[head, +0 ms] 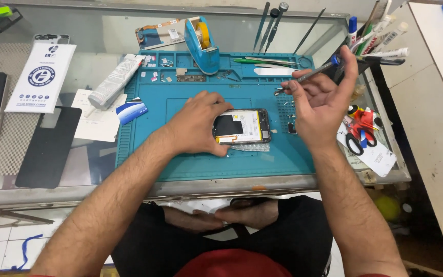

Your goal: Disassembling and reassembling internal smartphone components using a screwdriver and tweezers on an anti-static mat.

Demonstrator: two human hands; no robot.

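An opened phone (244,126) with its back cover off lies on a teal repair mat (190,159), showing a black and yellow battery. My left hand (198,123) rests on the phone's left end and holds it down. My right hand (321,100) is raised above the mat's right side, palm toward me, gripping a thin screwdriver (311,75) with a blue cap; its tip points left, just above the mat. A small clear strip (252,147) lies beneath the phone's lower edge.
A blue tape dispenser (203,45), tweezers and pry tools (270,23) sit at the mat's far edge. A white tube (115,81), a white box (41,77) and a dark panel (49,146) lie left. Scissors (360,128) and pens (380,38) are right.
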